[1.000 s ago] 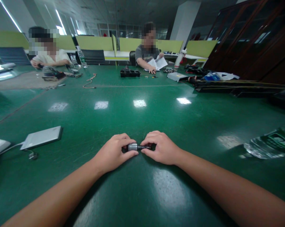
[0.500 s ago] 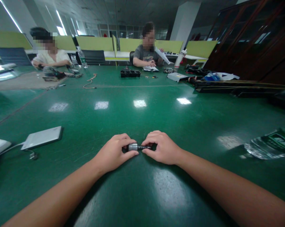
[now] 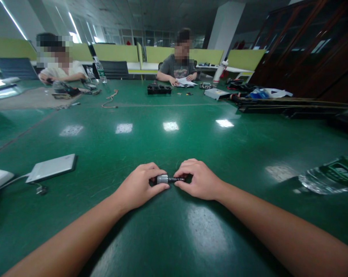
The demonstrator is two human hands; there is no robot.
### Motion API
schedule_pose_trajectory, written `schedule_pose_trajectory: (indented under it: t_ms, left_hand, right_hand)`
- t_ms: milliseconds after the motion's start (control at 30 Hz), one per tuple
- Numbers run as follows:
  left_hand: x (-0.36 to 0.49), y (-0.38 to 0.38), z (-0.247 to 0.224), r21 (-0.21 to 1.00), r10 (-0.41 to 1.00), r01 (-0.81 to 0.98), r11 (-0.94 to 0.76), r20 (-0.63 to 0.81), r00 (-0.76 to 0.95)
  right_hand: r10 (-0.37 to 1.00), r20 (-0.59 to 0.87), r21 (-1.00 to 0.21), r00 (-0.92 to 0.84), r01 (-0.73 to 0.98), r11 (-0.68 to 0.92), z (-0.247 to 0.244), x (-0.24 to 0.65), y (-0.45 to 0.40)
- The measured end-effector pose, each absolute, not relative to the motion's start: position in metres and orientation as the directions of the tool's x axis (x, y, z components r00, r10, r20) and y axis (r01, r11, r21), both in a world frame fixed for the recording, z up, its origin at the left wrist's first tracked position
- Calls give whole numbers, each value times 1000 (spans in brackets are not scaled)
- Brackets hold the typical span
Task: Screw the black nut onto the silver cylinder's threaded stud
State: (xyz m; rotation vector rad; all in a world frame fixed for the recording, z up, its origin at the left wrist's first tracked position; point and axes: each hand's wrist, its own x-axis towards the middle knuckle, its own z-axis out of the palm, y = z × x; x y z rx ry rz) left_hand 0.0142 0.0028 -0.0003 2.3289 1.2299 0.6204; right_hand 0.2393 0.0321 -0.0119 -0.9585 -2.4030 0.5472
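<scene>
Low over the green tabletop, my left hand pinches a small silver-and-black cylinder between thumb and fingers. From its right end a thin dark ridged shaft runs sideways toward my other hand. My right hand is curled, with thumb and fingertips closed around the outer part of that shaft. The fingers partly hide both ends of the piece, and its exact kind cannot be made out.
On the left lies a white slab-like device with a cable and plug. A clear water bottle lies at right. Across the table are a black compartment tray, long dark bars and two seated people.
My right hand has shifted very slightly to the right along the shaft; the left has stayed put. Across the table, one person has lowered a paper onto the table.
</scene>
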Motion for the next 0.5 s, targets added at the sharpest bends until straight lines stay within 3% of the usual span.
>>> schedule_pose_trajectory:
  t_ms: [500]
  left_hand:
    - [14,3,0,567,851,653,-501,189,489]
  right_hand:
    - [717,306,-525,-626,517,676,-13,241,33]
